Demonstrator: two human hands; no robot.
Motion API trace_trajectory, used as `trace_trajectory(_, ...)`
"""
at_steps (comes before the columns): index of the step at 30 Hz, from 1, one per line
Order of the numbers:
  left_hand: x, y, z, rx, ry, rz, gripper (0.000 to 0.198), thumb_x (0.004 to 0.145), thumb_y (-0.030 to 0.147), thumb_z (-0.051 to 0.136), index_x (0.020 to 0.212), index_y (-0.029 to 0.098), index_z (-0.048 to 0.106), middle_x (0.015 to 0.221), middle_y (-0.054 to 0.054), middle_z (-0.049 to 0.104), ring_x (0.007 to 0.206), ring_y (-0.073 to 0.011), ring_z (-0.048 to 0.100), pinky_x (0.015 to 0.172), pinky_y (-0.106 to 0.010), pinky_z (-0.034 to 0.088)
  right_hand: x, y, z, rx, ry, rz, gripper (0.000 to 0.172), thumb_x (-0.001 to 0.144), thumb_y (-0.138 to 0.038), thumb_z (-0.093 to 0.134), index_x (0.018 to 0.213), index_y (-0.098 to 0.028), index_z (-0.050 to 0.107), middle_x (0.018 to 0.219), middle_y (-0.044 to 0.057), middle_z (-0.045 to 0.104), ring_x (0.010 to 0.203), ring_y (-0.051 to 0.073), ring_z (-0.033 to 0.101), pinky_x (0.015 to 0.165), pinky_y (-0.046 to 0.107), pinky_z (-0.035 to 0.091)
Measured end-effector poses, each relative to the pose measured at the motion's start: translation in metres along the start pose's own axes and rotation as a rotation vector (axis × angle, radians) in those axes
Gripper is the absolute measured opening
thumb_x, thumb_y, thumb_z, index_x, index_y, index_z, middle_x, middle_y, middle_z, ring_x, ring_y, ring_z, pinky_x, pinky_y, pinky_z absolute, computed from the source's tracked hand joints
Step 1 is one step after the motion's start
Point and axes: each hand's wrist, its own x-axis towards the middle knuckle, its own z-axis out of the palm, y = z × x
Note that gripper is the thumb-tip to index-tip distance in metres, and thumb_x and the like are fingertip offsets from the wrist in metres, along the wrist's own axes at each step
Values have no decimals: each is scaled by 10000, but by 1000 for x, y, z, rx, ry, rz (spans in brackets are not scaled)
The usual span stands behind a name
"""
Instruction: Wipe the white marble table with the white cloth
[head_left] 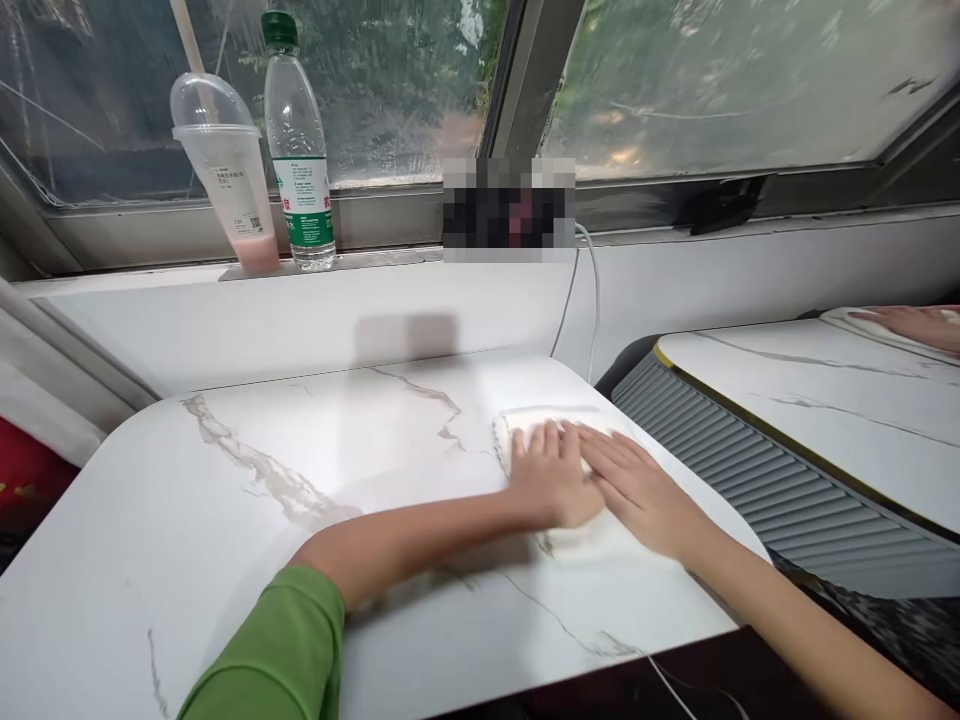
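A folded white cloth (585, 546) lies on the white, marble-patterned table (247, 560), near its right edge. Flat on top of the cloth is my left hand (553, 480), reaching in from the lower left with its fingers stretched forward. My right hand (637, 488) presses on the same cloth from the right, its fingers extended and their tips next to the left hand. The palms and part of the cloth beneath them are hidden. Both hands look slightly blurred.
On the window ledge stand a plastic cup (238, 195) with straw and pink remains, and a water bottle (301, 180) with a green cap. White cables (596, 290) hang beside the table. At right, another person's hand (919, 325) rests on a cloth on a second marbled table (847, 405).
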Motion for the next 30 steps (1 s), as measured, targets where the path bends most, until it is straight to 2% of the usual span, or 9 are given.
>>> trace_trajectory(4,45,-44,-10,109,262,-71,521,952,266,199,1435,78,254,1486,-112,293,1373,-208,234,1145,-416,127,79,5,10,17,2,50,526,879,-214,232,1344,-109,455,1423,131,415,1325,235,355,1078,457,287)
trace_trajectory(8,73,-82,-28,149,258,-123,508,953,237,212,1409,32,299,1473,-110,320,1361,-204,254,1145,-415,130,136,-1,21,-5,50,191,511,888,-242,280,1341,-88,459,1409,181,414,1319,300,344,1042,477,311)
trace_trajectory(11,73,-96,-35,146,251,-134,508,959,259,198,1412,51,299,1481,-103,306,1372,-206,230,1143,-436,124,146,-10,26,-22,64,216,513,890,-241,282,1352,-86,444,1399,183,424,1306,306,359,1039,474,305)
trace_trajectory(14,59,-97,-33,147,244,-132,510,963,286,194,1419,82,294,1492,-103,282,1385,-212,202,1141,-449,119,136,-20,26,-35,86,189,508,896,-246,272,1349,-96,443,1399,169,431,1307,299,361,1042,481,296)
trace_trajectory(17,33,-92,-29,158,225,-115,513,965,297,192,1418,80,297,1496,-114,268,1391,-225,189,1139,-456,118,114,-38,20,-49,77,171,510,906,-260,256,1351,-90,439,1402,173,427,1310,298,360,1050,483,288)
trace_trajectory(20,-6,-81,-28,192,187,-67,513,968,300,195,1423,79,285,1501,-123,252,1393,-236,184,1134,-464,126,82,-68,10,-58,86,172,518,909,-268,245,1346,-68,437,1392,199,430,1304,320,364,1047,503,294)
trace_trajectory(23,-63,-65,-27,234,144,15,512,968,291,205,1424,72,283,1496,-140,256,1389,-259,195,1125,-480,143,36,-111,-2,-57,149,156,537,888,-251,267,1378,-65,383,1357,215,463,1275,364,391,1015,557,320)
trace_trajectory(27,-145,-46,-25,284,96,148,514,969,290,212,1423,64,293,1480,-160,283,1383,-302,201,1109,-508,163,-28,-173,-13,-11,262,85,711,823,-259,372,1479,-110,140,1369,205,448,1270,411,382,972,604,363)
trace_trajectory(30,-183,-44,-24,306,99,175,520,972,298,216,1426,56,291,1475,-162,288,1386,-299,194,1117,-485,163,-48,-200,-16,32,285,14,775,789,-265,402,1482,-92,99,1390,216,419,1286,432,346,954,627,372)
